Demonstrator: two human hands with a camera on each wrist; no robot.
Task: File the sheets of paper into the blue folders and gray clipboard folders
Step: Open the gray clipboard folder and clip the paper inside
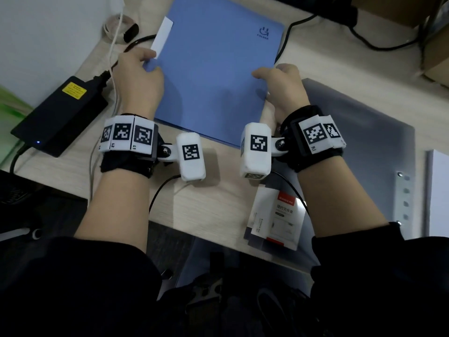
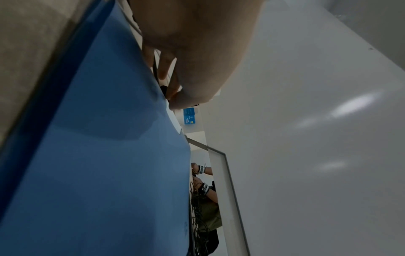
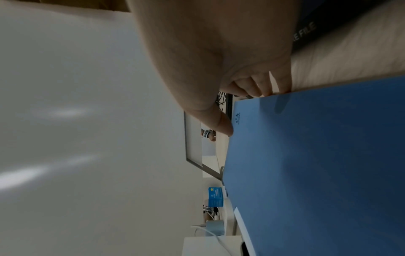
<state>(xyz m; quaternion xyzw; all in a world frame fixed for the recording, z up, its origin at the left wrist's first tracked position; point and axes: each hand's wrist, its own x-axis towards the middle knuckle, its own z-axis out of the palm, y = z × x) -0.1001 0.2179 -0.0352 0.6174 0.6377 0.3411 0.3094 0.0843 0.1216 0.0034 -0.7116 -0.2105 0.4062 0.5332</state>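
A closed blue folder [image 1: 213, 69] lies tilted on the wooden desk [image 1: 213, 190], with a white sheet [image 1: 162, 35] sticking out of its left edge. My left hand [image 1: 141, 74] grips the folder's left edge, thumb on the cover and fingers beneath, as the left wrist view shows the blue folder [image 2: 105, 138] pinched by my left hand [image 2: 175, 90]. My right hand [image 1: 279, 81] grips the right edge the same way; in the right wrist view my right hand [image 3: 245, 110] has its thumb on the blue folder [image 3: 317, 164]. A gray clipboard folder [image 1: 359, 147] lies at the right.
A black power brick [image 1: 60, 113] with cables sits at the left. A packaged label card [image 1: 277, 220] lies near the desk's front edge. White paper [image 1: 439, 190] is at the far right. Cardboard boxes [image 1: 435, 45] and black cables stand at the back right.
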